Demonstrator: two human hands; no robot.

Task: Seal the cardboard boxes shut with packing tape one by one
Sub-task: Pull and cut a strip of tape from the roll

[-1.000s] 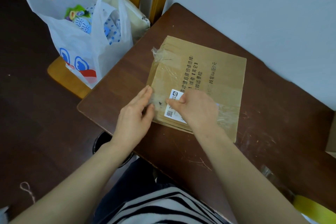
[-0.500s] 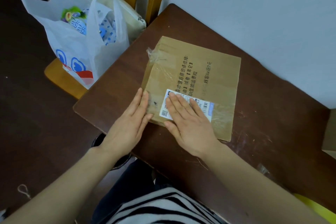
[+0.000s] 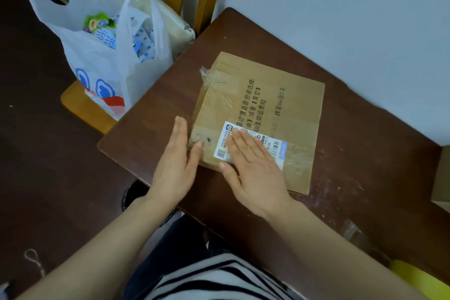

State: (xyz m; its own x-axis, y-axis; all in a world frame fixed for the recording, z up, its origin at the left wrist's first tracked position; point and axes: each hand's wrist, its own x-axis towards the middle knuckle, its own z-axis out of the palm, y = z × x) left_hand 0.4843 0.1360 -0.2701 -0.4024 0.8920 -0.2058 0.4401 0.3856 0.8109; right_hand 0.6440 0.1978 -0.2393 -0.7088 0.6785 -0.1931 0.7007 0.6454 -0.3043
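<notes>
In the head view, the cardboard box (image 3: 280, 105) lies flat on the tabletop (image 3: 365, 190), near the tabletop's left corner. A strip of clear packing tape (image 3: 219, 105) runs down its left side, and a wrinkled band covers the shipping label (image 3: 276, 147).

Our right hand (image 3: 255, 170) lies flat on that label with its fingers (image 3: 243, 143) straight and pressing. A second ago they were curled at the label's edge.

Our left hand (image 3: 175, 165) has slid off the box top and now stands on edge just beside the box's left side. Its fingers (image 3: 180, 134) are straight and together, only the thumb touches the near corner, and it holds nothing.

We judge the smoothing pass is ending. The tape looks stuck down, though a loose crumple remains at the far left corner, and that end may want pressing before we take the next box.

A plastic bag (image 3: 102, 63) sits on the chair (image 3: 80, 109) to the left.
</notes>
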